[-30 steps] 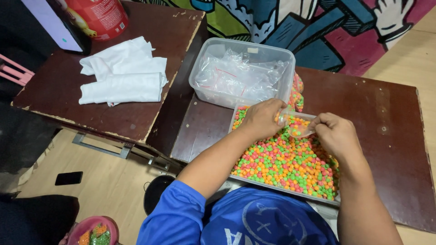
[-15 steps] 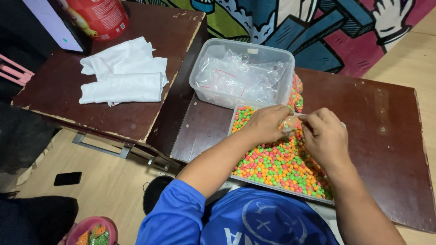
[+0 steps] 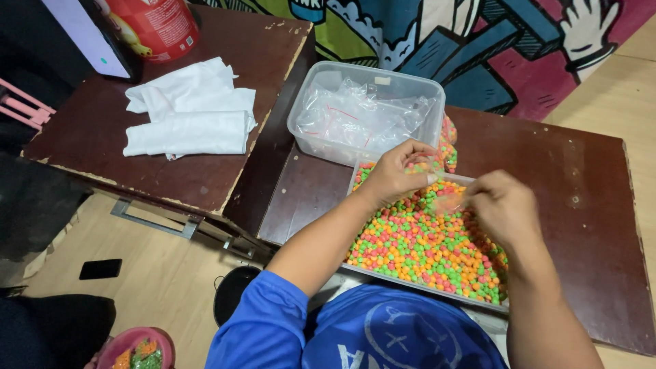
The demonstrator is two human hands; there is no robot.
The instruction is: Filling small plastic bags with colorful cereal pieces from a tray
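Observation:
A shallow tray (image 3: 383, 275) on the brown table holds a heap of small orange, green and pink pellets (image 3: 417, 246). My left hand (image 3: 396, 174) hovers over the tray's far end and pinches a small clear plastic bag (image 3: 427, 164) with some pellets in it. My right hand (image 3: 502, 205) is just to the right, above the pellets, and grips a small clear scoop (image 3: 449, 201) that looks blurred. The hands are a short gap apart.
A clear plastic tub (image 3: 321, 140) of empty bags stands behind the tray. White cloths (image 3: 191, 113) and a red canister (image 3: 157, 24) lie on the left table. A black phone (image 3: 100, 268) and a pink bowl (image 3: 137, 345) are on the floor.
My right hand brought the scoop up to the bag in my left hand, then drew back down to the right. My left hand lifted the bag slightly.

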